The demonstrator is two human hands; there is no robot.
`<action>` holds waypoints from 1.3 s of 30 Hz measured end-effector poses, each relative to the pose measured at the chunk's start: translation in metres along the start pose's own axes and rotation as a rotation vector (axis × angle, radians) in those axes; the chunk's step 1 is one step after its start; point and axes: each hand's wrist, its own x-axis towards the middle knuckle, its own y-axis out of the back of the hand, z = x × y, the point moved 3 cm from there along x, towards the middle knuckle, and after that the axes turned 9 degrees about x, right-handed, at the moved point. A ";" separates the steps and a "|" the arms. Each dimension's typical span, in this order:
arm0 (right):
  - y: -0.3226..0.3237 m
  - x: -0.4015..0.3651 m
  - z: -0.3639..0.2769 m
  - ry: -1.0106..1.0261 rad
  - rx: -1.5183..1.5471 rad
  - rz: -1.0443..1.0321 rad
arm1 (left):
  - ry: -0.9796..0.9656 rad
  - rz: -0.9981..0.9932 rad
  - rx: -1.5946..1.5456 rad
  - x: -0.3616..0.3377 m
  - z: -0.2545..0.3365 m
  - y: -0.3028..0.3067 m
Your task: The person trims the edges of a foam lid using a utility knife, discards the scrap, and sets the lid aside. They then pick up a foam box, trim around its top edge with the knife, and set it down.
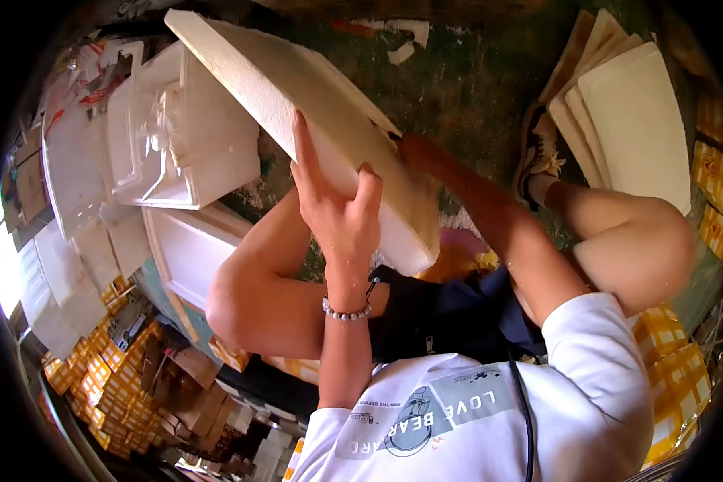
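A large white foam slab (pixel 321 104) is tilted on edge between my knees, its lower end near my lap. My left hand (pixel 337 209), with a beaded bracelet at the wrist, grips the slab's near edge. Its index finger stretches up along the edge and its thumb presses toward the right side. Against the slab's right-hand face, my right hand (pixel 419 154) is closed. A small dark tip shows at its fingers, too small to name. The slab's far face is partly in shadow.
White foam boxes (pixel 225 153) stand at the left, with another foam tray (pixel 193 249) below them. Several foam slabs (pixel 639 112) lean together at the right by my shoe (pixel 538 153). Yellow-checked packages (pixel 104 377) are stacked at lower left. Foam scraps (pixel 402 53) lie on the green floor.
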 end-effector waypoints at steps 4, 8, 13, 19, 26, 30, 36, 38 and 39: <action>0.013 -0.017 -0.033 -0.012 0.021 0.080 | -0.003 0.014 -0.027 -0.001 -0.006 0.001; 0.010 -0.015 -0.032 0.043 -0.074 0.075 | 0.010 0.003 -0.032 -0.003 -0.011 0.003; -0.010 -0.024 -0.006 0.019 -0.068 0.120 | 0.008 -0.008 -0.062 -0.005 -0.013 0.002; 0.014 -0.044 -0.044 -0.216 0.290 0.159 | 0.027 -0.018 -0.067 -0.006 -0.007 0.002; 0.028 -0.063 -0.037 -0.312 0.267 -0.154 | -0.008 -0.011 -0.014 -0.003 -0.007 -0.004; 0.017 -0.045 -0.039 -0.144 -0.062 -0.021 | -0.011 0.010 0.004 -0.002 -0.002 -0.006; -0.008 -0.051 -0.015 -0.210 -0.135 -0.117 | 0.051 -0.027 -0.014 -0.002 -0.003 -0.004; 0.004 -0.049 -0.011 -0.074 -0.281 -0.149 | -0.003 -0.012 -0.002 0.001 -0.005 -0.007; 0.005 -0.047 -0.010 -0.001 -0.352 -0.169 | -0.049 0.006 0.024 0.001 -0.006 -0.006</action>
